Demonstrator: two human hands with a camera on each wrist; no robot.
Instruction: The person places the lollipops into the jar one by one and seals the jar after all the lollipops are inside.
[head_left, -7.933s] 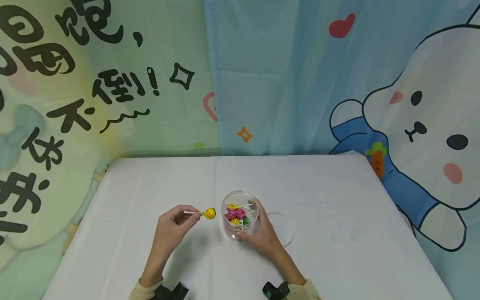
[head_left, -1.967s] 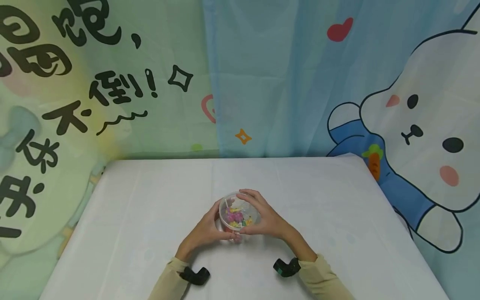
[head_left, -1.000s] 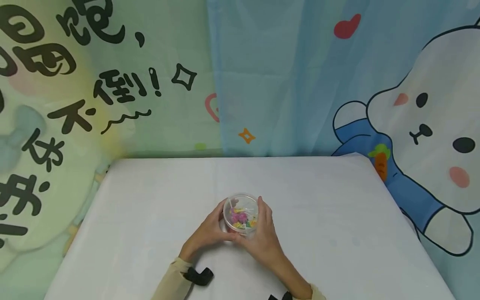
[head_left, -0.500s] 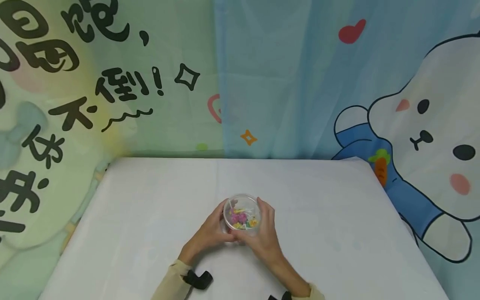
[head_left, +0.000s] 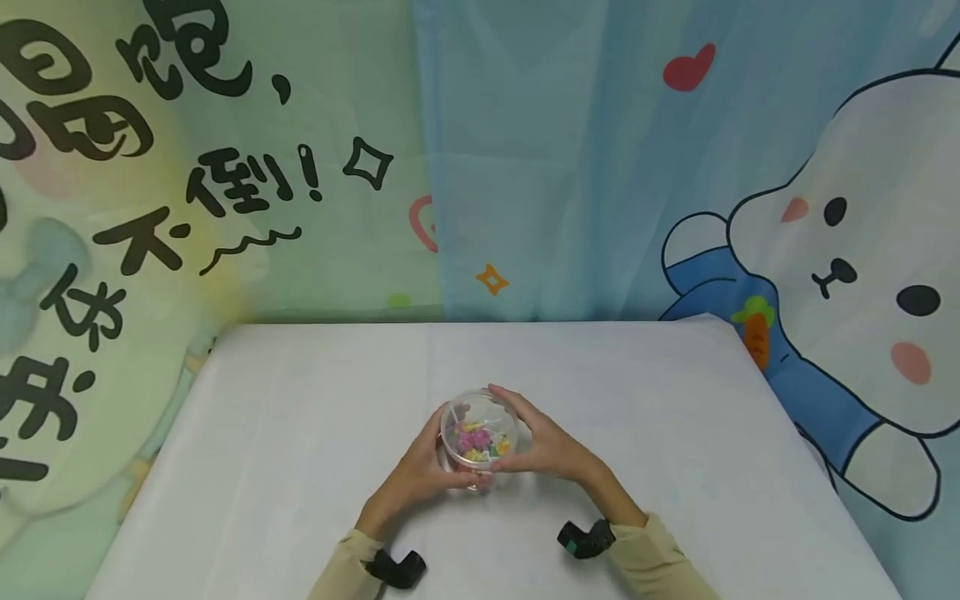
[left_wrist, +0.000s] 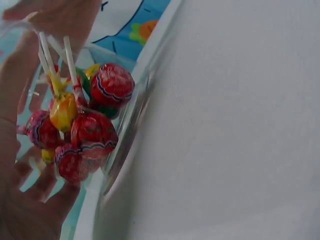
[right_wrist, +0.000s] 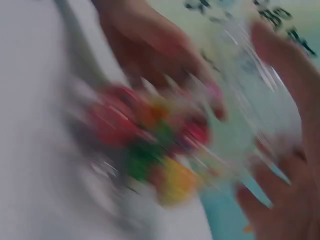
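A clear round jar [head_left: 453, 457] holds several lollipops [head_left: 476, 440] in red, yellow and green wrappers. Over its mouth sits a clear round lid [head_left: 483, 407]. My left hand [head_left: 411, 477] grips the jar's body from the left, thumb along the near side. At the right, my right hand [head_left: 557, 447] holds the lid's rim, fingers at the far edge and thumb at the near edge. Wrapped red lollipops [left_wrist: 94, 132] press against the jar wall in the left wrist view, their white sticks pointing up. The right wrist view is blurred.
A white cloth [head_left: 315, 400] covers the table. Behind it hang a green curtain [head_left: 352, 250] with black lettering and a blue curtain [head_left: 540, 208] with a rabbit print. Black wrist cameras [head_left: 396, 570] are strapped at both sleeves.
Earlier my left hand pinched a lollipop and the lid lay on the table; now the lid is on the jar and both hands hold it. My right hand has swung around the rim and back.
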